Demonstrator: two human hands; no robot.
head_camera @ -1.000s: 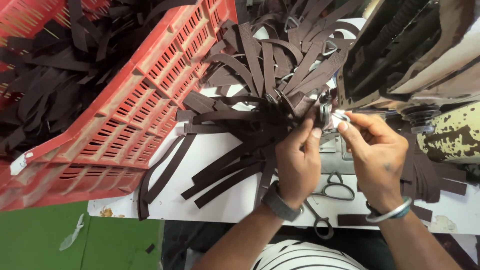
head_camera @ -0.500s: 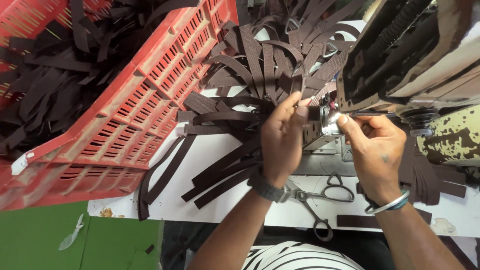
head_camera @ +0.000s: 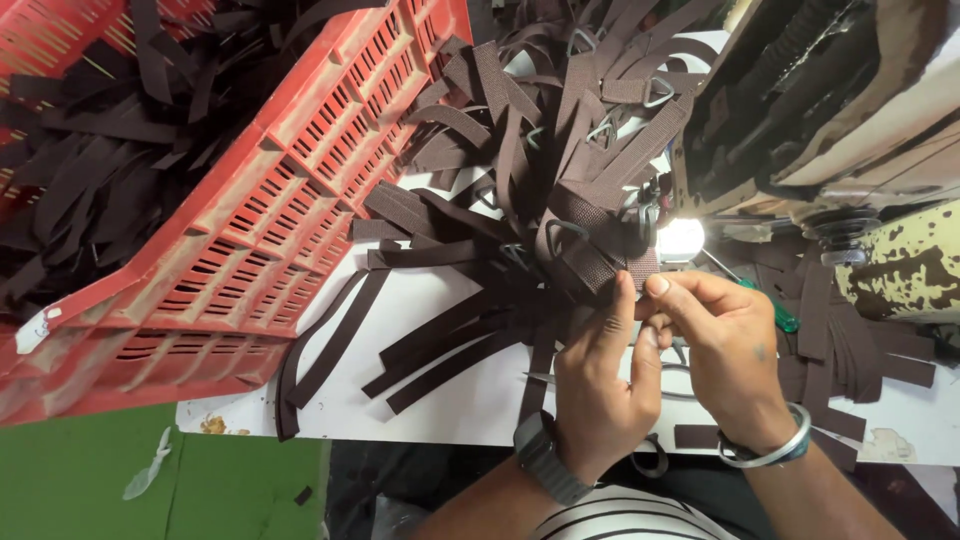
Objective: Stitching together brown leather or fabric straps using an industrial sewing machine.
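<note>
Hands [head_camera: 660, 350] — strap [head_camera: 590, 255], pile [head_camera: 520, 180], crate [head_camera: 250, 250].

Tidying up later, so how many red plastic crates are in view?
1: a red slotted crate at left on the white table, full of dark brown straps. Others could sit out of frame.

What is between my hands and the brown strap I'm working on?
Nothing visible. Both the left hand and the right hand already pinch the brown webbing strap at its near end, beside the strap pile.
</note>
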